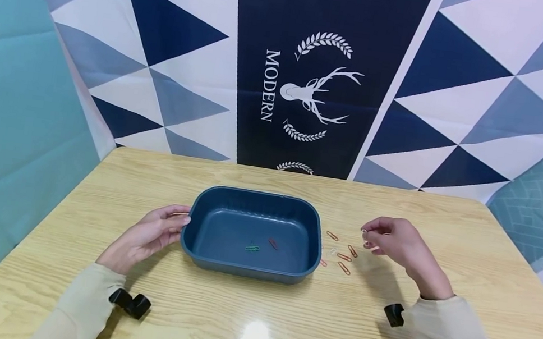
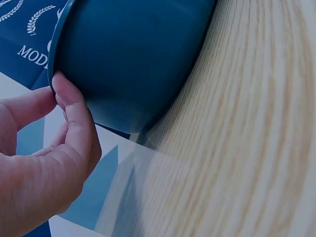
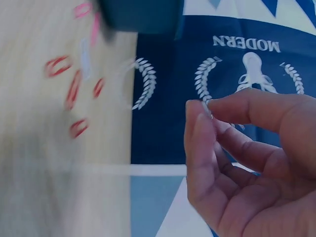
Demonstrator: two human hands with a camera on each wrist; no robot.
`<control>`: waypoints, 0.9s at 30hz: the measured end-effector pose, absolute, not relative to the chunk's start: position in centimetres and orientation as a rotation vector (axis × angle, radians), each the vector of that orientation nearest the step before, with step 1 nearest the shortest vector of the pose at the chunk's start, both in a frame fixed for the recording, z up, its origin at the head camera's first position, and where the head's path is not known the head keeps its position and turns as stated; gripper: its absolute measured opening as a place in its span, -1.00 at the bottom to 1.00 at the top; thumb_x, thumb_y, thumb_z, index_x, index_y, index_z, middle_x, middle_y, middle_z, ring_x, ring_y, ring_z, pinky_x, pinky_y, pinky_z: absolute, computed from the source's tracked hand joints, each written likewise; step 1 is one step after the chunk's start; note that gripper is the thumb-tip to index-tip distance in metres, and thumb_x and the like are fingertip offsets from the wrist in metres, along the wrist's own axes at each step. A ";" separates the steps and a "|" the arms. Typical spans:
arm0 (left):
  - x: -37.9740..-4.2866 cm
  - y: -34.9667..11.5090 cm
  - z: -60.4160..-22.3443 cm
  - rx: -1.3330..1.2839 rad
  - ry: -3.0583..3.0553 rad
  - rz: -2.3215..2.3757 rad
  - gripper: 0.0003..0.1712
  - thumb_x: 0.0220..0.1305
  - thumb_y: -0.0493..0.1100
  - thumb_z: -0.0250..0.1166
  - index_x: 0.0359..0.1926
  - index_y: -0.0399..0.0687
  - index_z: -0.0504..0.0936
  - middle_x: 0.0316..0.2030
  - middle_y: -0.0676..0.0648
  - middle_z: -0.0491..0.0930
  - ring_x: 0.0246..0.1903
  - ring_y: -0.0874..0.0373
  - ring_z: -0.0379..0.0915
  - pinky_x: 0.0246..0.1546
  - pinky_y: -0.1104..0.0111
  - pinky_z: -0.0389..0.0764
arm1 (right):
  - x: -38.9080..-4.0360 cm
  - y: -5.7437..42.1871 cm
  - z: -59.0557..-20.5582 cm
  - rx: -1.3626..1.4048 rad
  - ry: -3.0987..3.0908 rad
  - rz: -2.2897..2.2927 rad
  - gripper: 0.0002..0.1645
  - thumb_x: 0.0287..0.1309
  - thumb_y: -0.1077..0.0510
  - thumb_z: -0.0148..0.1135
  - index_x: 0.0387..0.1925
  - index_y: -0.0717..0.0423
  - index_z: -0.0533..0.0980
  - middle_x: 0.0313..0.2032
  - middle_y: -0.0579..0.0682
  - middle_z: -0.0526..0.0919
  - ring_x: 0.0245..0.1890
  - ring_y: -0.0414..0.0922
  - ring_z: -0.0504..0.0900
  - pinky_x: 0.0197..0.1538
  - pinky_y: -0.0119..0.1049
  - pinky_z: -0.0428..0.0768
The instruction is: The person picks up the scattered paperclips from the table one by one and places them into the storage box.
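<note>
A dark blue plastic basin (image 1: 249,272) stands on the table, and my left hand (image 1: 147,235) pinches its left rim between thumb and fingers. Inside the basin lie a green paper clip (image 1: 252,248) and a red paper clip (image 1: 273,244). To the right of the basin, my right hand (image 1: 398,243) is raised over the table. Its thumb and index finger pinch a small whitish paper clip (image 3: 208,109), mostly hidden by the fingertips. Between that hand and the basin are several loose paper clips, among them a red one (image 1: 343,268) and a pink one (image 1: 323,263).
The wooden table (image 1: 203,308) runs back to a patterned cloth (image 1: 304,151) hung behind it. A pale whitish clip (image 1: 334,252) lies among the red ones. Black straps with small devices sit on both wrists.
</note>
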State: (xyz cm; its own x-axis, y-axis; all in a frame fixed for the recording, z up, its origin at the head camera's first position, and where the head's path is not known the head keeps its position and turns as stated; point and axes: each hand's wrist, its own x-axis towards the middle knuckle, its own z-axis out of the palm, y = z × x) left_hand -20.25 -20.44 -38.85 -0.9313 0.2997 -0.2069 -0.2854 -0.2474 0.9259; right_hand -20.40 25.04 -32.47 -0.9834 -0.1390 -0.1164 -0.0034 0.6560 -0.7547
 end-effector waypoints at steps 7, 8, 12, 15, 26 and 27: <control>-20.2 -20.6 -38.8 0.023 1.638 2.222 -0.51 0.43 -0.32 0.11 0.27 -0.37 0.18 -0.17 -0.06 0.53 -0.26 0.22 0.52 -0.17 0.45 0.58 | -20.7 22.8 -31.0 -0.159 2.703 -1.299 -0.69 0.29 0.26 0.12 -0.04 0.46 0.50 -0.26 0.17 0.65 -0.30 0.01 0.65 -0.18 -0.14 0.66; -20.3 -20.5 -38.8 0.023 1.640 2.221 -0.49 0.43 -0.32 0.11 0.28 -0.38 0.16 -0.17 -0.06 0.53 -0.25 0.22 0.52 -0.17 0.45 0.58 | -20.7 22.4 -30.8 -0.167 2.708 -1.305 -0.69 0.29 0.27 0.12 -0.04 0.45 0.50 -0.27 0.17 0.65 -0.30 0.00 0.65 -0.18 -0.14 0.66; -20.2 -20.5 -38.7 0.020 1.648 2.211 -0.47 0.43 -0.32 0.10 0.30 -0.40 0.14 -0.16 -0.06 0.52 -0.24 0.21 0.52 -0.16 0.44 0.58 | -20.9 21.0 -30.3 -0.177 2.701 -1.343 -0.70 0.28 0.29 0.11 -0.04 0.44 0.51 -0.28 0.16 0.65 -0.33 -0.04 0.64 -0.20 -0.16 0.66; -20.1 -20.6 -38.6 0.014 1.651 2.209 -0.48 0.43 -0.32 0.11 0.30 -0.40 0.15 -0.16 -0.06 0.53 -0.25 0.21 0.52 -0.16 0.45 0.58 | -21.1 19.6 -30.0 -0.186 2.676 -1.382 -0.72 0.29 0.30 0.11 -0.05 0.44 0.51 -0.29 0.18 0.63 -0.34 -0.06 0.63 -0.23 -0.20 0.67; -20.2 -20.5 -38.6 0.067 1.645 2.222 -0.48 0.44 -0.36 0.04 0.29 -0.47 0.08 -0.18 -0.07 0.48 -0.27 0.23 0.49 -0.18 0.45 0.57 | -22.0 14.1 -29.7 -0.213 2.553 -1.530 -0.74 0.27 0.33 0.12 -0.08 0.45 0.51 -0.29 0.19 0.64 -0.41 -0.06 0.61 -0.22 -0.16 0.68; -20.2 -20.5 -38.6 0.066 1.645 2.223 -0.49 0.44 -0.36 0.05 0.28 -0.46 0.09 -0.18 -0.07 0.48 -0.27 0.23 0.49 -0.18 0.45 0.57 | -22.0 13.7 -29.7 -0.221 2.547 -1.538 -0.75 0.27 0.33 0.13 -0.09 0.45 0.52 -0.28 0.20 0.64 -0.41 -0.06 0.61 -0.22 -0.14 0.68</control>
State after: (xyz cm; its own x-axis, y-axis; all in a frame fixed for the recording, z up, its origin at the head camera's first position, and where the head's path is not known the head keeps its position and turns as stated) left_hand -20.23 -20.46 -38.59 -0.9293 0.3219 -0.1810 -0.2672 -0.2477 0.9313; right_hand -22.02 13.67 -29.69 -0.9768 -0.2063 -0.0582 -0.0446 0.4609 -0.8863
